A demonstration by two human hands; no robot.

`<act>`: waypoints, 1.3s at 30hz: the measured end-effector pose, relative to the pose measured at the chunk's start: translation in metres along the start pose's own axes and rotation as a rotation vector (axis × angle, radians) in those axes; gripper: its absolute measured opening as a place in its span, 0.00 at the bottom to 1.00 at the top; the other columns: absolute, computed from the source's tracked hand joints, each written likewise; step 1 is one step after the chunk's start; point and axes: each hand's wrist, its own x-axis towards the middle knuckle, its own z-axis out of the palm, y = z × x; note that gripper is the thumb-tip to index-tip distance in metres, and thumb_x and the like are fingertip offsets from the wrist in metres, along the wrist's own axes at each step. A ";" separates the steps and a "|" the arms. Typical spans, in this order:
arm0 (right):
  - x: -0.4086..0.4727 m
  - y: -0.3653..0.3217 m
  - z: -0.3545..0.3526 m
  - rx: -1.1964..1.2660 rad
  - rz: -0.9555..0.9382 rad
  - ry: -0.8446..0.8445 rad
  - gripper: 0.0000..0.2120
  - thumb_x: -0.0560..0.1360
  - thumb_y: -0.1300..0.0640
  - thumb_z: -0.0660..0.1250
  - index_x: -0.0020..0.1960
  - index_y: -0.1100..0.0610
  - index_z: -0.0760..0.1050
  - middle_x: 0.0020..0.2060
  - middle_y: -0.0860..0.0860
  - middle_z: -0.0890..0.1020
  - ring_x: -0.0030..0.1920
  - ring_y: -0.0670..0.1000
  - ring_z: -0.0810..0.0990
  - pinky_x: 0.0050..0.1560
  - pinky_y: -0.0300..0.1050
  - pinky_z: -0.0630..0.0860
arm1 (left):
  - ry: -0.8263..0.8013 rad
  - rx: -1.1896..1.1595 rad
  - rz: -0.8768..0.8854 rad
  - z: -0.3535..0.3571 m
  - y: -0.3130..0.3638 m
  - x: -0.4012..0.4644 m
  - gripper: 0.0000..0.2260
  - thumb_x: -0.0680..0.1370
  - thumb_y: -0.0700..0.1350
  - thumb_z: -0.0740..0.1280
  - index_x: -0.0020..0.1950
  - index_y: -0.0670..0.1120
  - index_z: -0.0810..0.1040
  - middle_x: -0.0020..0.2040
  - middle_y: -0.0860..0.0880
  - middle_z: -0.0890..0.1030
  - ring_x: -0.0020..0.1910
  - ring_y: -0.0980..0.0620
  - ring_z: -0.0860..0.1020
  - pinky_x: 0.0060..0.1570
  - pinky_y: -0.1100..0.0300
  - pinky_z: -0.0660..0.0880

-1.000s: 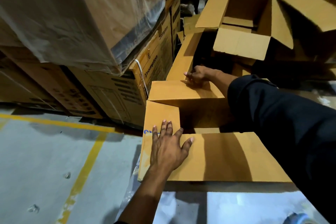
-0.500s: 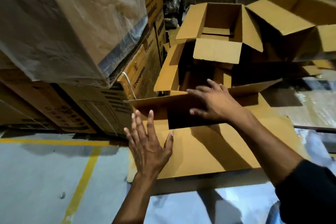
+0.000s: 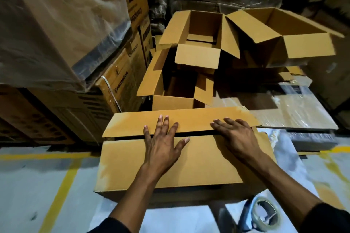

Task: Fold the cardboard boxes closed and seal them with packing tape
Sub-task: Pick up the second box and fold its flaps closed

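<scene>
Cardboard open boxes (image 3: 198, 43) crowd behind the near box (image 3: 170, 166); a tape roll (image 3: 265, 213) lies beside it. Left hand (image 3: 162, 145) and right hand (image 3: 236, 136), fingers spread, press its flaps flat.

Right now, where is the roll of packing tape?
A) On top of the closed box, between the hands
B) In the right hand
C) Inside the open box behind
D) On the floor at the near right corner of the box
D: the packing tape roll lies on the floor by the box, while the left hand and right hand press flat on its flaps.
</scene>
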 end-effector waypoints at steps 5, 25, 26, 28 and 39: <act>-0.048 0.004 0.019 0.103 -0.002 -0.098 0.24 0.84 0.46 0.53 0.80 0.43 0.66 0.80 0.45 0.65 0.82 0.52 0.58 0.79 0.60 0.57 | -0.180 -0.033 0.025 0.016 0.014 -0.026 0.40 0.79 0.76 0.41 0.86 0.57 0.46 0.86 0.52 0.40 0.83 0.53 0.33 0.78 0.35 0.32; -0.085 0.086 0.031 1.523 0.870 0.125 0.16 0.86 0.54 0.58 0.68 0.53 0.80 0.60 0.56 0.85 0.61 0.59 0.84 0.62 0.57 0.80 | -0.316 -0.029 0.329 0.041 0.123 0.007 0.45 0.76 0.79 0.40 0.86 0.54 0.44 0.86 0.54 0.39 0.83 0.53 0.34 0.78 0.34 0.33; -0.085 0.084 0.034 1.476 0.832 0.141 0.16 0.84 0.51 0.60 0.68 0.52 0.81 0.60 0.56 0.85 0.62 0.59 0.84 0.65 0.60 0.78 | -0.324 -0.030 0.332 0.041 0.126 0.007 0.45 0.76 0.79 0.40 0.86 0.54 0.44 0.86 0.55 0.40 0.83 0.53 0.35 0.78 0.34 0.32; -0.086 0.078 0.033 1.426 0.787 0.204 0.15 0.86 0.52 0.60 0.66 0.54 0.81 0.58 0.54 0.86 0.60 0.55 0.85 0.64 0.56 0.80 | -0.334 -0.026 0.342 0.042 0.132 0.008 0.46 0.75 0.80 0.39 0.86 0.53 0.45 0.86 0.55 0.41 0.84 0.53 0.36 0.78 0.34 0.32; -0.089 0.072 0.023 1.186 0.814 0.188 0.14 0.86 0.50 0.60 0.54 0.48 0.85 0.50 0.48 0.88 0.52 0.50 0.86 0.60 0.51 0.80 | -0.364 -0.045 0.413 0.047 0.170 0.016 0.48 0.76 0.79 0.43 0.87 0.50 0.46 0.86 0.53 0.42 0.84 0.52 0.38 0.78 0.34 0.32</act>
